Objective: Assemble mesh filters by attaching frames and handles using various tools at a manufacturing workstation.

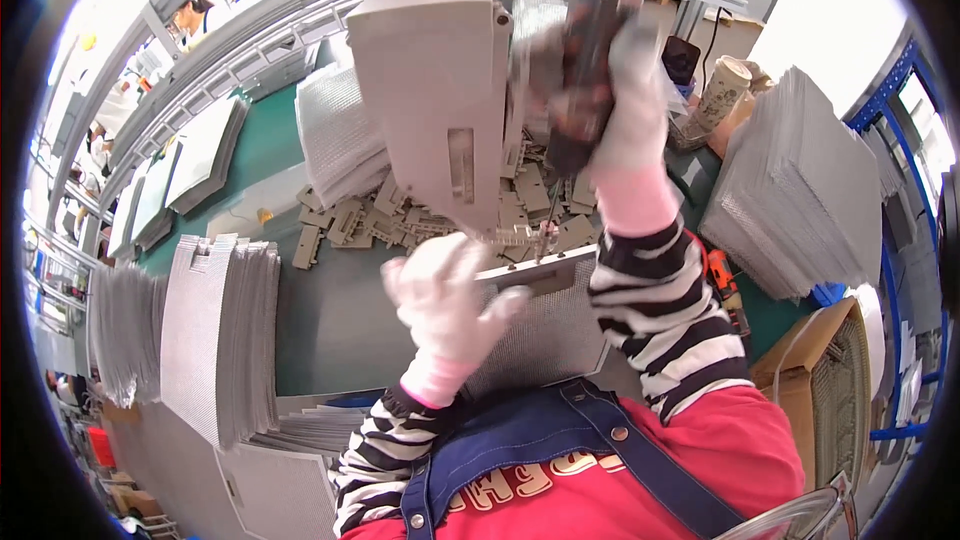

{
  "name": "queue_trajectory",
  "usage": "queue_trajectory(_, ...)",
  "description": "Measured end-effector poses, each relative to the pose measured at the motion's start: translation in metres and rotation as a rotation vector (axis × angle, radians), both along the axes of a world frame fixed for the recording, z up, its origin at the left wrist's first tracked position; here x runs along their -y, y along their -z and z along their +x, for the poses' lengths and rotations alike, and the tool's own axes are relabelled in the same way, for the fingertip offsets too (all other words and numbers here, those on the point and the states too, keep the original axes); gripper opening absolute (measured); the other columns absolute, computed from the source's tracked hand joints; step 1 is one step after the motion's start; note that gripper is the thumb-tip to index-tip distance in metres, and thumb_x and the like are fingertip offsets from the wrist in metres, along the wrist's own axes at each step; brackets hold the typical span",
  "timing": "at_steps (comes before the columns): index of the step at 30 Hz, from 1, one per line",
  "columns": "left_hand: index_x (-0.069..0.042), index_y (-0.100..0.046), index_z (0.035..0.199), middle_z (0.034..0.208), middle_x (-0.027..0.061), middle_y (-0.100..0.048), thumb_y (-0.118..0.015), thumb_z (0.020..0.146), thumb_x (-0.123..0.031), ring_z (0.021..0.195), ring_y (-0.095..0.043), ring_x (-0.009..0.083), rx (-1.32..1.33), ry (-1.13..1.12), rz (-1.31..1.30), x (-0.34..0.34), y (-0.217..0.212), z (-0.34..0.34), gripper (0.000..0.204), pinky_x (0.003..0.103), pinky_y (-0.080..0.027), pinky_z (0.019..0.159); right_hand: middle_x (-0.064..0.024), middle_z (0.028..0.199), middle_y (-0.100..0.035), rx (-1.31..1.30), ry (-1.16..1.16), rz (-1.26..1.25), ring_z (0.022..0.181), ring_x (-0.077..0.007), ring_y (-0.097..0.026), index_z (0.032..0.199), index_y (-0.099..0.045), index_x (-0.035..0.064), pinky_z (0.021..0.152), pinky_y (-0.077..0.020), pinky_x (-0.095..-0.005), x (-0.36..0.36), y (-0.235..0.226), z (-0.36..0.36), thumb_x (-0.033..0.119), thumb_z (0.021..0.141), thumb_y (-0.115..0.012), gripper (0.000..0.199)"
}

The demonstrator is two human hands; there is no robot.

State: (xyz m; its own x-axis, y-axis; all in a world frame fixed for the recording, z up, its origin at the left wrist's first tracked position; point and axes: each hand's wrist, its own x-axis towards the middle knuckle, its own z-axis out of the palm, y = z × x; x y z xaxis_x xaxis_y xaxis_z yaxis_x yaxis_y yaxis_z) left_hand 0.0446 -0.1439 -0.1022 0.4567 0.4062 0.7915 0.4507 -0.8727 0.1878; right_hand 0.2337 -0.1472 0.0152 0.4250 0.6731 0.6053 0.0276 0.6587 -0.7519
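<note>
My right hand (632,90), in a white glove, is raised and wrapped around an electric screwdriver (585,70), dark with an orange end. Both are smeared by motion. The screwdriver's thin bit points down toward the edge strip of a perforated metal panel (545,325), which rests against my front. Left of the bit is my left hand (445,290), also gloved, fingers somewhat apart and thumb stretched out, with nothing visible in it. It hovers over the panel's left end. Just beyond stands a tall grey machine housing (425,90), its lower tip close to the left fingers.
Several beige plastic parts (375,225) lie heaped behind the panel. Stacks of perforated panels stand at left (215,340) and right (800,180). An orange-and-black tool (727,285) lies right of my right arm, above a cardboard box (815,370). A patterned cup (727,85) stands back right.
</note>
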Motion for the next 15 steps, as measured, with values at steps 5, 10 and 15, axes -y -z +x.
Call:
queue_trajectory(5,0.003,-0.05,0.114,0.103,0.0125,-0.055,-0.059,0.078,-0.004,0.093,-0.054,0.0247,0.287,0.262,-0.846,0.012,0.06,-0.056,0.037,0.033,-0.043,0.085,-0.004,0.091,-0.056,0.156,-0.409,0.068,0.08,-0.0105,-0.055,0.114,-0.046,0.0022,0.068,-0.0471,-0.023,-0.002,-0.068,0.055,0.038,0.088,-0.061,0.047)
queue_trajectory(10,0.001,-0.059,0.093,0.08,0.0092,-0.06,-0.056,0.084,-0.006,0.076,-0.053,0.0109,0.232,0.026,-1.108,0.039,0.101,-0.133,0.013,0.027,-0.044,0.067,-0.0053,0.108,-0.061,0.405,0.354,0.175,0.097,-0.0104,-0.054,0.124,-0.05,-0.0015,0.084,-0.0425,-0.0231,-0.02,-0.015,0.099,0.029,0.096,-0.046,0.042)
queue_trajectory(15,0.003,-0.053,0.103,0.082,0.0042,-0.054,-0.041,0.096,-0.023,0.074,-0.049,0.0154,0.635,-0.753,-0.596,-0.002,0.0,-0.28,0.029,0.031,-0.041,0.066,-0.0118,0.11,-0.062,0.904,0.629,-0.387,0.099,-0.0249,-0.059,0.112,-0.059,0.0006,0.085,-0.0463,-0.0358,-0.097,0.116,0.215,0.019,0.088,-0.049,0.032)
